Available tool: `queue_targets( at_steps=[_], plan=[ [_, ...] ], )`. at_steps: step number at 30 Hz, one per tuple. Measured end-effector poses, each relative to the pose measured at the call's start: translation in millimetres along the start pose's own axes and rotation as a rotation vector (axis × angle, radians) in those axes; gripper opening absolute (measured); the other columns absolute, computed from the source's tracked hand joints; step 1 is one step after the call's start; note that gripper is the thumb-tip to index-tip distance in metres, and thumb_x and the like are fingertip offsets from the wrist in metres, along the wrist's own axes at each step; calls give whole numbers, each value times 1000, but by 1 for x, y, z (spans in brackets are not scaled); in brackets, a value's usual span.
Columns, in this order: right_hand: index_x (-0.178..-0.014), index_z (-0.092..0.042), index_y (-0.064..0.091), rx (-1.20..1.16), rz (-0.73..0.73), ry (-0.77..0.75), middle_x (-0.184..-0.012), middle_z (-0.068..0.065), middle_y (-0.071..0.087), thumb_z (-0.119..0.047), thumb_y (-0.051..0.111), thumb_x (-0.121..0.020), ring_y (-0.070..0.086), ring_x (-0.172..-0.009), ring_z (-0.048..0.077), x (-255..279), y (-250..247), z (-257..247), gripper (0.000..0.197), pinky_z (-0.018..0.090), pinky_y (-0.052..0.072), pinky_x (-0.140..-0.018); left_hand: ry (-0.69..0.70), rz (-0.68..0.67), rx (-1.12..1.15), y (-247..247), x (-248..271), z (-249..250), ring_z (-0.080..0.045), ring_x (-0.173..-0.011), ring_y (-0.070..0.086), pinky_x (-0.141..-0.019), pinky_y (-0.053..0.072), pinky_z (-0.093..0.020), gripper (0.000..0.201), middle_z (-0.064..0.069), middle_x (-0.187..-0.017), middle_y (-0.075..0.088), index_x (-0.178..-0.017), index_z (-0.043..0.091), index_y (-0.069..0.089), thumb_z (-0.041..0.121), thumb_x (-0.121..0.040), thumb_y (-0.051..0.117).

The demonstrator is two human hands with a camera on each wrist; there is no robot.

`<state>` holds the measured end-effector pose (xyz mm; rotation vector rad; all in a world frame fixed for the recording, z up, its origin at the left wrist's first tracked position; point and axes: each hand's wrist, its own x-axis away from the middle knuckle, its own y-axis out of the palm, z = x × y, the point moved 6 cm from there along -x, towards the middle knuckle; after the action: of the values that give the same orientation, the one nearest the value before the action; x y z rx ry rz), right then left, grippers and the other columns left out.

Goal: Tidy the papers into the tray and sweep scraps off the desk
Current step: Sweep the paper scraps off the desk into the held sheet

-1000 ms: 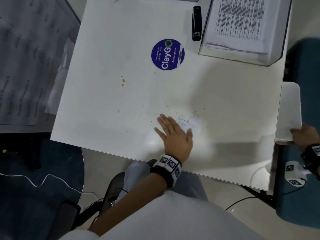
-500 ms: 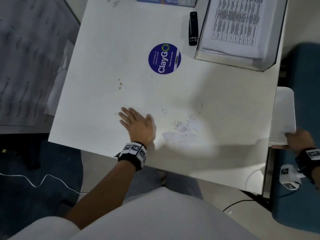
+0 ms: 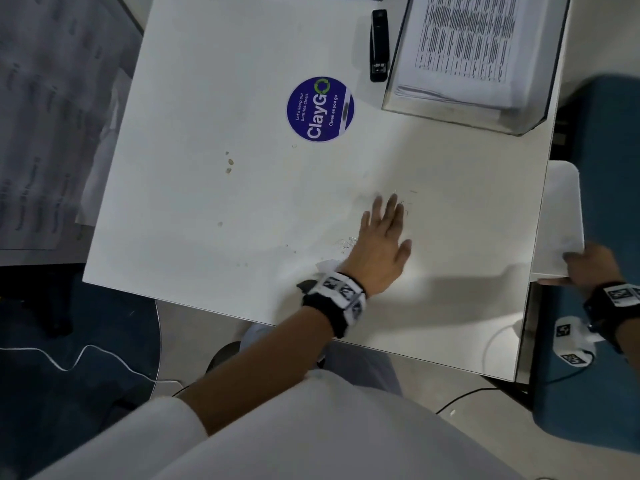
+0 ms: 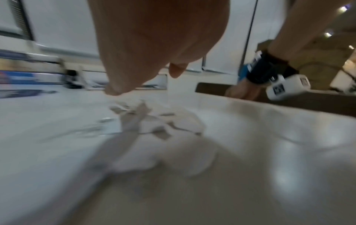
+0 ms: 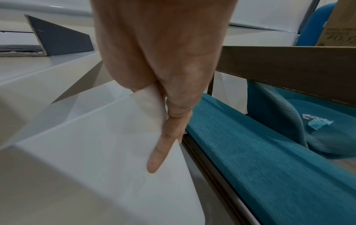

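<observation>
My left hand (image 3: 384, 237) lies flat on the white desk (image 3: 242, 209), fingers straight, over a small pile of torn white paper scraps (image 4: 154, 121). A few scraps (image 3: 327, 265) peek out by my wrist. My right hand (image 3: 588, 268) pinches the near corner of a white sheet (image 3: 561, 216) held level beside the desk's right edge; in the right wrist view the thumb and fingers (image 5: 165, 137) clamp that sheet (image 5: 96, 152). A clear tray (image 3: 526, 123) at the back right holds a stack of printed papers (image 3: 464, 39).
A black stapler (image 3: 379, 45) lies left of the tray. A round blue ClayGo sticker (image 3: 320, 109) is stuck mid-desk, with small brown crumbs (image 3: 228, 162) to its left. A teal seat (image 5: 269, 152) sits right of the desk. More printed sheets (image 3: 41, 133) lie off the left edge.
My left hand swept back to the right, from the desk's left-front area onto the scrap pile. The right hand has kept holding the white sheet at the desk's right edge.
</observation>
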<state>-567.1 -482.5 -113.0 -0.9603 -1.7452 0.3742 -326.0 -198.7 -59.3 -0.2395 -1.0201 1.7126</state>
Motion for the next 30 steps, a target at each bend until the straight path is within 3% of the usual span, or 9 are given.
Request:
queue_targets(
  at_steps=[3, 5, 7, 10, 12, 17, 20, 23, 30],
  plan=[
    [-122, 3, 50, -13, -2, 22, -119, 13, 54, 1, 42, -88, 60, -95, 40, 10, 2, -8, 34, 42, 54, -42, 176, 43, 119, -40, 27, -25, -27, -141, 33, -119, 26, -40, 37, -14, -144, 48, -131, 2, 52, 15, -98, 41],
    [-123, 4, 50, -7, 34, -18, -121, 14, 56, -4, 45, -87, 59, -100, 39, 3, 2, -4, 37, 54, 56, -59, 297, 23, 86, -66, 46, -43, -21, -118, 53, -102, 45, -39, 28, -12, -119, 64, -115, 2, 63, 13, -97, 44],
    [-120, 3, 52, 39, 45, -30, -123, 20, 58, -11, 48, -82, 59, -105, 40, 9, 4, -8, 41, 60, 54, -77, 546, -50, -85, -77, 66, -47, -22, -107, 55, -92, 48, -37, 25, -11, -108, 67, -108, 3, 65, 13, -95, 47],
    [-115, 5, 54, 48, 51, -5, -114, 15, 57, -1, 46, -89, 57, -104, 35, 21, 6, -13, 28, 43, 48, -87, 982, -311, -448, -54, 97, -52, -21, -126, 51, -101, 42, -37, 32, -2, -133, 60, -119, 19, 61, 25, -91, 49],
    [-116, 8, 54, 66, 51, -22, -113, 23, 59, -6, 48, -86, 58, -106, 41, 20, 10, -12, 34, 47, 48, -91, 1152, -522, -642, -29, 112, -66, -21, -139, 38, -108, 37, -40, 43, 5, -149, 43, -131, 27, 50, 32, -89, 49],
    [-121, 6, 52, 68, 53, -16, -123, 29, 57, -6, 48, -83, 56, -111, 46, 11, 10, 4, 40, 52, 46, -95, 1246, -612, -797, -6, 90, -80, -20, -148, 16, -115, 16, -51, 50, 16, -158, 22, -144, 36, 28, 32, -95, 38],
    [-126, 11, 46, 87, 52, 18, -123, 20, 54, 3, 42, -91, 54, -111, 37, 38, 9, -11, 37, 33, 48, -81, 1327, -509, -893, -11, 58, -70, -24, -148, 16, -113, 20, -56, 48, 16, -159, 17, -148, 39, 17, 34, -101, 28],
    [-130, 13, 41, 35, 36, 46, -136, 30, 45, 7, 35, -93, 50, -117, 45, 56, 9, -19, 37, 26, 40, -63, 1359, -476, -879, -18, 34, -57, -25, -147, 20, -112, 23, -57, 50, 17, -159, 16, -148, 40, 14, 37, -101, 30],
    [-129, 13, 42, 96, 17, 56, -135, 31, 47, 4, 37, -93, 52, -115, 46, 51, 8, -9, 37, 30, 34, -75, 1307, -402, -904, -24, 7, -56, -22, -146, 25, -110, 31, -54, 48, 16, -158, 20, -147, 44, 15, 48, -101, 27]
  ],
)
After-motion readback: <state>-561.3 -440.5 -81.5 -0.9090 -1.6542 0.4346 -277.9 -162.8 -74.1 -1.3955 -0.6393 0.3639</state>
